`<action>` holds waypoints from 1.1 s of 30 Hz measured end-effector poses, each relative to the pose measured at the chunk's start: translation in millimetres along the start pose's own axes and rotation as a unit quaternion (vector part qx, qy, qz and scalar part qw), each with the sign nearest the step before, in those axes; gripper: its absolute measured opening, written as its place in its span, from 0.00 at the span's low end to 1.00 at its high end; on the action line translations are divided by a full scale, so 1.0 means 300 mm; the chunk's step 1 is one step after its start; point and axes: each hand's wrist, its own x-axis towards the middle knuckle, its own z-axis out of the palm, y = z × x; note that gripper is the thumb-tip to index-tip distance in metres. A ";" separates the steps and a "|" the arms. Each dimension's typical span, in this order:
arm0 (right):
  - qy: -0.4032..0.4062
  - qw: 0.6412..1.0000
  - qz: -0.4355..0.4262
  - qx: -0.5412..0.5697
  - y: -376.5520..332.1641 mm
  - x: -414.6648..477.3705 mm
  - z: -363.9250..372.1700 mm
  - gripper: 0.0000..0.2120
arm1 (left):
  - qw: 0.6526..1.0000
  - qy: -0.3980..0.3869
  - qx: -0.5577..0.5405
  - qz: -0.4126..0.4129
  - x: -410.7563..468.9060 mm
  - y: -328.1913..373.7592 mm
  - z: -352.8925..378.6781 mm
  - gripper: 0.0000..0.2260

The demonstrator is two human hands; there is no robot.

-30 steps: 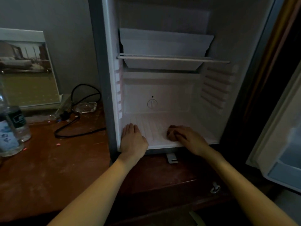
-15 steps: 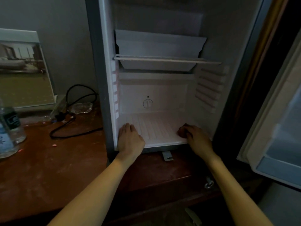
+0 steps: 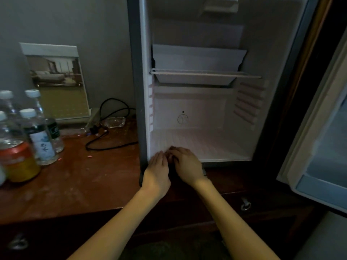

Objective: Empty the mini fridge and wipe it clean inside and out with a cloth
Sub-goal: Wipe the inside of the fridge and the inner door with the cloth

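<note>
The mini fridge (image 3: 206,113) stands open on the wooden desk (image 3: 75,177), its white interior holding no items. A wire shelf (image 3: 204,73) crosses it below a white tray. My left hand (image 3: 157,169) lies flat with straight fingers on the front left corner of the ribbed fridge floor (image 3: 221,147). My right hand (image 3: 185,162) is right beside it, fingers curled over a small dark wad that looks like the cloth (image 3: 170,148), mostly hidden beneath them.
The fridge door (image 3: 323,147) hangs open at the right. On the desk to the left stand several water bottles (image 3: 37,136), a red-orange can (image 3: 18,162), a framed picture (image 3: 56,81), a glass ashtray (image 3: 114,121) and a black cable (image 3: 110,143). A drawer pull (image 3: 245,205) sits below.
My right hand has slid left across the fridge floor, from the right side to beside my left hand. The view has pulled back, bringing the bottles and can into sight.
</note>
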 end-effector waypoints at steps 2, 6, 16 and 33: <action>-0.009 1.000 -0.013 0.001 -0.036 0.009 0.015 0.17 | 1.000 0.010 0.007 0.004 -0.029 -0.011 -0.013 0.30; -0.038 0.999 -0.031 0.015 -0.020 -0.003 -0.006 0.17 | 1.000 0.020 -0.022 0.003 -0.061 -0.020 -0.025 0.29; -0.010 0.999 0.035 0.008 0.272 -0.113 -0.188 0.15 | 0.998 -0.041 -0.040 0.038 -0.001 0.192 -0.023 0.27; -0.008 0.992 0.121 -0.037 0.303 0.028 -0.119 0.16 | 0.989 -0.057 -0.132 0.011 -0.013 0.048 -0.076 0.25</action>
